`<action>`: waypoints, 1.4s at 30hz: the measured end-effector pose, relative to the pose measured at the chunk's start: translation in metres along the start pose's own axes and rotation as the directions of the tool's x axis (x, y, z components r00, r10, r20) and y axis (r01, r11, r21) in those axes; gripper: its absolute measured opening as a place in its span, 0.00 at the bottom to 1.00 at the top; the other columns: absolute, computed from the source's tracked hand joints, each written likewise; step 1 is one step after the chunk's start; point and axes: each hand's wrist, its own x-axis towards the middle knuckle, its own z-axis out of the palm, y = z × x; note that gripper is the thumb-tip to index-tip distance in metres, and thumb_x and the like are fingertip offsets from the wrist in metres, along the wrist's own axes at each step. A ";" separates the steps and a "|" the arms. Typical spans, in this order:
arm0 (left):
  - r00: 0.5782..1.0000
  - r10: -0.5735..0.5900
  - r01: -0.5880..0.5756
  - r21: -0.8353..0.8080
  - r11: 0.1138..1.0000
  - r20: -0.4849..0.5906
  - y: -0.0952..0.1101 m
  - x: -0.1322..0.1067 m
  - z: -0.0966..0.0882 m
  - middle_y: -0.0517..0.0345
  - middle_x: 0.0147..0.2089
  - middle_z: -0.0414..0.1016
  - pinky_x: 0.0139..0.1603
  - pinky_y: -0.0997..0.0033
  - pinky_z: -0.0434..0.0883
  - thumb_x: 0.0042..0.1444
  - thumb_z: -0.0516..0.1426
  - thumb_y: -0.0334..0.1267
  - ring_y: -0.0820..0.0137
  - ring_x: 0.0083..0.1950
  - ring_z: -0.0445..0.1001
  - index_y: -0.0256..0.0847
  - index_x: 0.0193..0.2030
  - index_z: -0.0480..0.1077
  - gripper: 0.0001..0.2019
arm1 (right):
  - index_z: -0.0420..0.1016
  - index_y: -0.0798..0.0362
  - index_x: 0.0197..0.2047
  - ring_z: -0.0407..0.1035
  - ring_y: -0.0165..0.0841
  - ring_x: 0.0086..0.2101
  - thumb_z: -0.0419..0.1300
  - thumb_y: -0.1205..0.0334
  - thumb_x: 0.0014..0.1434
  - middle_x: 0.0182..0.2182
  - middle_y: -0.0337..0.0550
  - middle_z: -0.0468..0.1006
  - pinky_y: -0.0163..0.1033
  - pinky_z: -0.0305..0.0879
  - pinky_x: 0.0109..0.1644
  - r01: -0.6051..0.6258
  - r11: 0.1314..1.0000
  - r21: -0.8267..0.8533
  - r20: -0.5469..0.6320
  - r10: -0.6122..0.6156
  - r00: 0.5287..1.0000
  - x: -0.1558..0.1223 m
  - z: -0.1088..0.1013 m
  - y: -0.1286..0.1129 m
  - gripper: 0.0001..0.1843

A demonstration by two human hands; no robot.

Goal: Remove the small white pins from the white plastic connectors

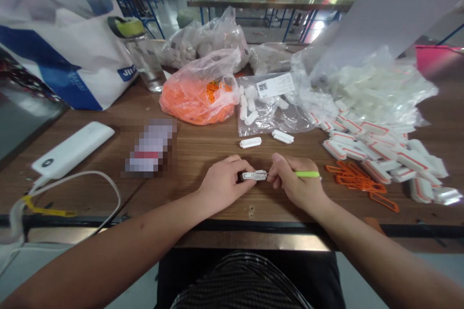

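Observation:
Between the fingertips of my left hand [226, 179] is a small white plastic part [254, 175] with a row of tiny holes along its side. My right hand [295, 181] is closed around a thin tool with a lime-green handle [307, 174]. The tool's dark, narrow tip touches or nearly touches the right end of the white part; its exact kind is hidden by the fingers. Just beyond my hands lie two similar white pieces, one white piece at the left [250, 142] and another white piece at the right [283, 136].
Orange loops [353, 178] and a heap of orange-edged white pieces [384, 147] lie at the right. Behind are a bag of orange parts [197, 94] and a labelled clear bag [275, 111]. A power bank [74, 149], blurred phone-like object [150, 147] and bottle [145, 60] stand left.

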 end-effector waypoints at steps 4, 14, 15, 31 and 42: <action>1.000 -0.007 0.007 0.002 1.000 0.003 0.000 0.001 -0.001 0.63 0.33 0.68 0.30 0.74 0.61 0.54 0.61 0.35 0.76 0.28 0.64 0.43 0.38 0.76 0.04 | 0.70 0.54 0.17 0.66 0.24 0.13 0.53 0.53 0.64 0.14 0.38 0.72 0.29 0.60 0.18 -0.029 1.000 -0.003 -0.005 0.029 1.000 0.002 0.001 -0.002 0.26; 1.000 -0.005 0.005 -0.020 1.000 0.001 0.000 0.001 -0.001 0.64 0.33 0.69 0.30 0.74 0.61 0.54 0.61 0.35 0.76 0.28 0.63 0.43 0.38 0.76 0.05 | 0.72 0.54 0.17 0.64 0.24 0.12 0.53 0.54 0.65 0.13 0.37 0.71 0.29 0.59 0.17 -0.034 0.995 0.094 -0.018 0.036 0.999 0.000 -0.003 -0.002 0.27; 1.000 -0.008 0.008 -0.020 1.000 0.002 0.000 0.001 -0.001 0.64 0.33 0.69 0.30 0.74 0.61 0.54 0.61 0.34 0.76 0.27 0.63 0.43 0.38 0.76 0.05 | 0.72 0.54 0.17 0.64 0.24 0.12 0.53 0.54 0.65 0.13 0.38 0.72 0.29 0.59 0.17 -0.034 0.994 0.099 -0.011 0.035 0.999 0.001 -0.003 -0.001 0.27; 1.000 0.006 -0.007 -0.024 1.000 -0.006 -0.001 0.002 -0.001 0.63 0.33 0.69 0.30 0.74 0.61 0.54 0.61 0.35 0.75 0.28 0.64 0.43 0.37 0.76 0.04 | 0.70 0.54 0.17 0.66 0.25 0.13 0.53 0.54 0.65 0.14 0.38 0.72 0.28 0.61 0.18 0.007 1.000 -0.029 0.006 -0.007 1.000 0.001 0.002 -0.003 0.26; 1.000 -0.006 0.006 -0.025 1.000 -0.004 0.000 0.001 -0.002 0.64 0.32 0.68 0.30 0.74 0.60 0.54 0.62 0.35 0.76 0.27 0.63 0.43 0.37 0.75 0.04 | 0.72 0.54 0.18 0.66 0.24 0.13 0.53 0.53 0.65 0.15 0.38 0.74 0.29 0.60 0.17 -0.038 0.996 0.075 -0.030 0.041 0.999 0.000 0.001 0.003 0.26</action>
